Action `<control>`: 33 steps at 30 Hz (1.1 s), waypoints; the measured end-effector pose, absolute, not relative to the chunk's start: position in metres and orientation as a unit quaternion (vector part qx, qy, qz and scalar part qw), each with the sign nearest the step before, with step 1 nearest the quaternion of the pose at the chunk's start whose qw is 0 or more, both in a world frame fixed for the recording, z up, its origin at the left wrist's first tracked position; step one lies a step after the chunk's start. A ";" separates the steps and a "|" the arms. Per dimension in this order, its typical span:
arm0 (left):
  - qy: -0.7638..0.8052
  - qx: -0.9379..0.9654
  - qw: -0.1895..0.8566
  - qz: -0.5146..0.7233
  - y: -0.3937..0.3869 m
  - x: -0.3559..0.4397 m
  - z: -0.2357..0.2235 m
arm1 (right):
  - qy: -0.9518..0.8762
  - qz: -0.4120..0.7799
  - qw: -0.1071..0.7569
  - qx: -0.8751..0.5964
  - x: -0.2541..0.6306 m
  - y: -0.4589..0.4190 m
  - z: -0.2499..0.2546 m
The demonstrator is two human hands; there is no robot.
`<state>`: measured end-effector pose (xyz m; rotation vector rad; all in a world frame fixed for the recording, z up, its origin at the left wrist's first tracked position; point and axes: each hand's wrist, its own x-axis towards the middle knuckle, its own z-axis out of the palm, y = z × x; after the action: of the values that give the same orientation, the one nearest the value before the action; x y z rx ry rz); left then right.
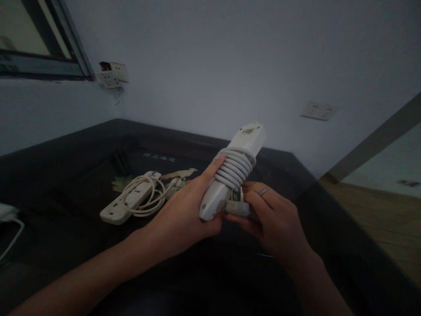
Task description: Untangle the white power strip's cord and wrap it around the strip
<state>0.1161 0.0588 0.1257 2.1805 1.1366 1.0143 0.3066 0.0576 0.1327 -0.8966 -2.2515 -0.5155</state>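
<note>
A white power strip, its grey cord wound round its middle in several turns, is held tilted above the dark table. My left hand wraps round its lower part, with a finger lying along the coils. Just to the right, my right hand, with a ring on one finger, grips the plug at the cord's end, close beside the strip. Part of the plug is hidden by the fingers. The strip's barcode label faces up near its far end.
Another white power strip with a loosely looped cord lies on the glossy black table to the left. A white object with a cord sits at the left edge. Wall sockets are on the wall behind, and a window is at upper left.
</note>
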 end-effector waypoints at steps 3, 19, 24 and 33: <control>0.426 0.804 0.207 0.361 0.057 0.117 0.123 | -0.853 -0.208 0.337 -0.340 0.306 0.058 0.131; 0.375 0.731 0.409 0.398 0.054 0.130 0.108 | -0.760 -0.160 0.504 -0.379 0.299 0.068 0.118; 0.360 0.692 0.505 0.370 0.054 0.131 0.103 | -0.757 -0.123 0.500 -0.403 0.301 0.074 0.114; 0.349 0.705 0.501 0.361 0.055 0.132 0.106 | -0.844 0.019 0.376 -0.383 0.312 0.076 0.122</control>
<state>0.1315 0.0550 0.1064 1.7050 0.8430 0.8717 0.3121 0.0760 0.1220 -0.9807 -2.1585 0.0479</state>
